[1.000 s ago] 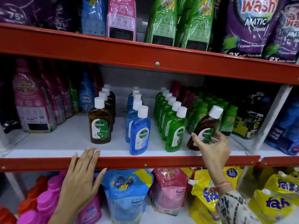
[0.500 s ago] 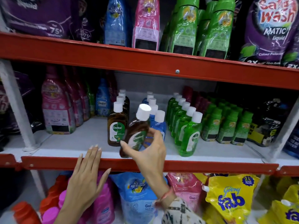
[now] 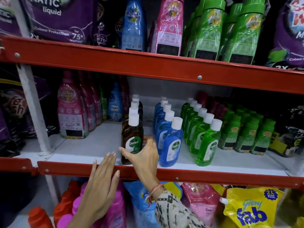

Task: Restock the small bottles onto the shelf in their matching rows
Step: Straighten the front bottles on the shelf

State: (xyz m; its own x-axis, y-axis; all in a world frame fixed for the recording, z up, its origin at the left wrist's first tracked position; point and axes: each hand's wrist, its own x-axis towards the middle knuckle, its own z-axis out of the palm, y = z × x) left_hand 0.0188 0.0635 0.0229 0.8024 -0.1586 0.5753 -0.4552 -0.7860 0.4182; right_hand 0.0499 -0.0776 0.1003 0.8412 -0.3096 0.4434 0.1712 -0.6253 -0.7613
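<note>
A small brown Dettol bottle (image 3: 132,137) with a white cap stands upright at the front of the brown row (image 3: 136,106) on the middle shelf (image 3: 92,145). My right hand (image 3: 144,155) wraps its lower part from the right, thumb across the front. To the right run a row of blue Dettol bottles (image 3: 171,142) and a row of green Dettol bottles (image 3: 205,142). My left hand (image 3: 102,183) lies flat, fingers apart, on the red front rail (image 3: 213,176) just left of the brown bottle.
Pink softener bottles (image 3: 72,112) stand at the shelf's left, small green-capped bottles (image 3: 246,134) at the right. A white upright post (image 3: 32,109) is at the left. Pouches and bottles fill the shelf above and the one below, including a yellow pouch (image 3: 250,209).
My right hand carried the brown bottle from the right end of the shelf leftwards and stood it upright at the front of the brown row. The left hand stayed on the rail.
</note>
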